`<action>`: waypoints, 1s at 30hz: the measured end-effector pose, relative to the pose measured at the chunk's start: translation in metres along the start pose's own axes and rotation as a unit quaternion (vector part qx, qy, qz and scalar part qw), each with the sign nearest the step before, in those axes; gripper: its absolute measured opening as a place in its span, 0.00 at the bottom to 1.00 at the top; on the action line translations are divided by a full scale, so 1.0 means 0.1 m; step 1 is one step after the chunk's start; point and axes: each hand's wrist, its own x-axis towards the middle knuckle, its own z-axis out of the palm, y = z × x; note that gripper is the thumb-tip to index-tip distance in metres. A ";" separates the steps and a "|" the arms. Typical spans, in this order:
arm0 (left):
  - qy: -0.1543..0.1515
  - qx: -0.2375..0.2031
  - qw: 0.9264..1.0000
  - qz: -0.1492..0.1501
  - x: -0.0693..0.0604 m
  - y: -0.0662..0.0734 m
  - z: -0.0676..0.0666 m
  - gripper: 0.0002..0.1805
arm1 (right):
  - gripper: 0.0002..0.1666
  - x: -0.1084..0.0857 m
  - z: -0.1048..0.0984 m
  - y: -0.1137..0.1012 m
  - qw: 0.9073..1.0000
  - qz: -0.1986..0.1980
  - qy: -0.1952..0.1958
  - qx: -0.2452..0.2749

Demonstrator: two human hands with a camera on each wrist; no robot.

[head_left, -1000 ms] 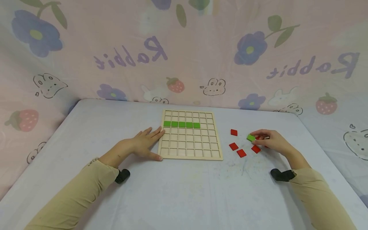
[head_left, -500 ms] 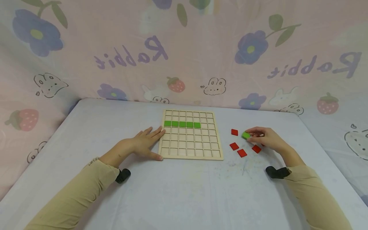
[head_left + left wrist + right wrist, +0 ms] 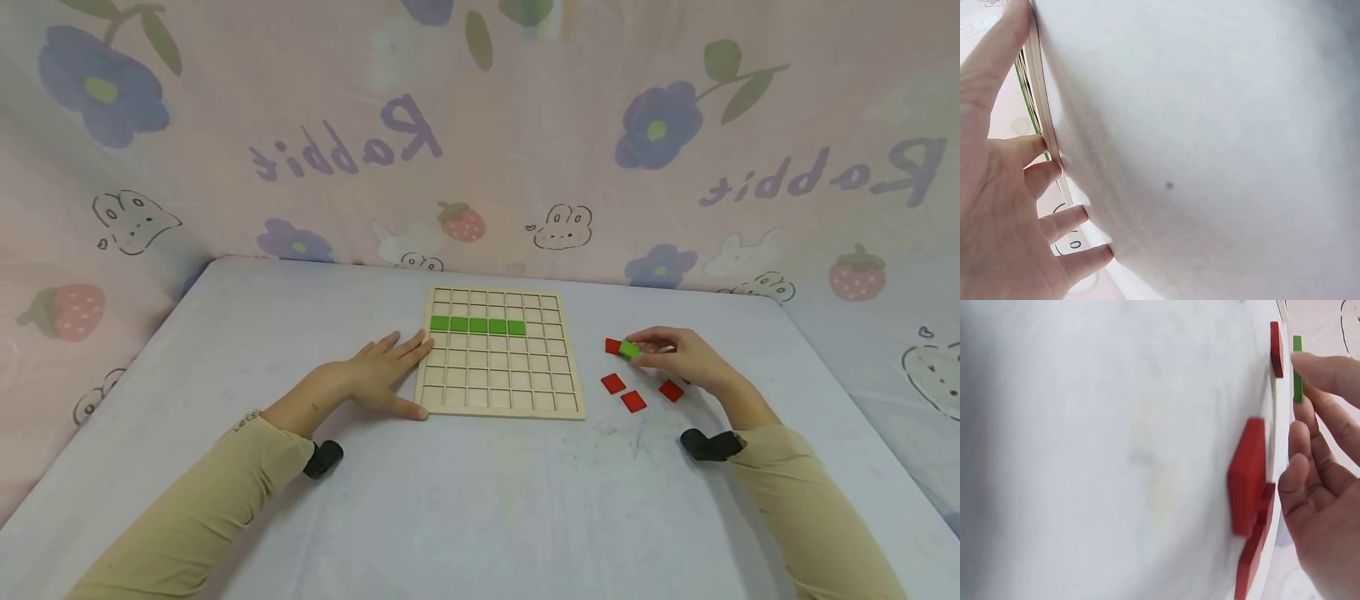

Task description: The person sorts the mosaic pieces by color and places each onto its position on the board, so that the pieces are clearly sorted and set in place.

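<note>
Backdrop (image 3: 480, 158): pale pink cloth, printed with flowers (image 3: 656, 129) and rabbits (image 3: 567, 227).
Table (image 3: 480, 517): covered in white.
Board (image 3: 498, 378): laid on the table; five green tiles (image 3: 477, 325) are set along one row.
Left hand (image 3: 375, 379): splayed wide, rested against the board's left edge.
Right hand (image 3: 684, 357): a single green tile (image 3: 628, 349) is pinched above the table, right of the board, near red tiles (image 3: 633, 402).

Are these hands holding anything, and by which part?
The right hand pinches a green tile by its edges, between thumb and fingers. The left hand rests against the board, gripping nothing.
</note>
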 end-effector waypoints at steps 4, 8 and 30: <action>-0.001 0.001 1.000 0.000 0.00 0.00 0.00 0.57 | 0.28 0.06 0.04 -0.02 1.000 0.001 0.004 -0.001; 0.000 0.001 1.000 0.002 0.00 0.00 0.00 0.57 | 0.28 0.10 0.07 -0.08 1.000 0.000 0.003 0.004; -0.001 0.008 1.000 0.001 0.02 -0.02 0.01 0.57 | 0.25 0.29 0.21 -0.34 0.999 -0.035 -0.014 0.035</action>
